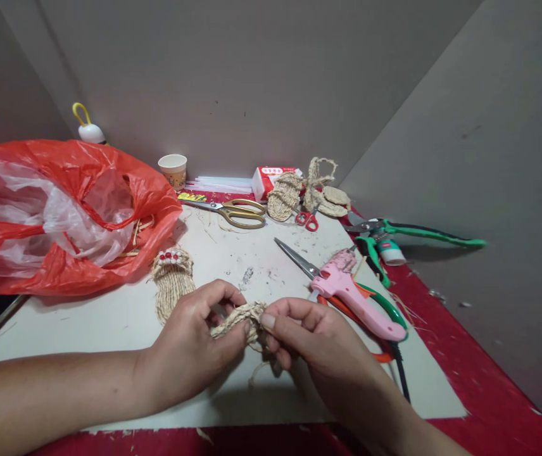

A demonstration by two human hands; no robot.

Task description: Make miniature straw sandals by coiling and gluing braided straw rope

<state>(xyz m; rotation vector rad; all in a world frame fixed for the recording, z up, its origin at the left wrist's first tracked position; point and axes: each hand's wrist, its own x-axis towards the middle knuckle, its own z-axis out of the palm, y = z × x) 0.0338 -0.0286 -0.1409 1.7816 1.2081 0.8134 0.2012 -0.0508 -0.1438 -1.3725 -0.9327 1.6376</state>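
A small piece of braided straw (237,318) is held between both hands, above the white board. My left hand (199,339) grips its left side, thumb in front and fingers curled behind. At its right end, my right hand (306,332) pinches the straw between thumb and forefinger. A loose strand hangs below the piece. Just beyond my left hand lies a woven straw slipper (175,285) with red and white beads across its strap; my hand hides part of it.
An orange-red plastic bag (157,196) fills the left. Gold-handled scissors (240,212), a paper cup (173,170) and straw pieces (284,196) sit at the back. To the right lie a pink glue gun (361,304), larger scissors (299,258) and green-handled pruning shears (432,234). Grey walls enclose the workspace.
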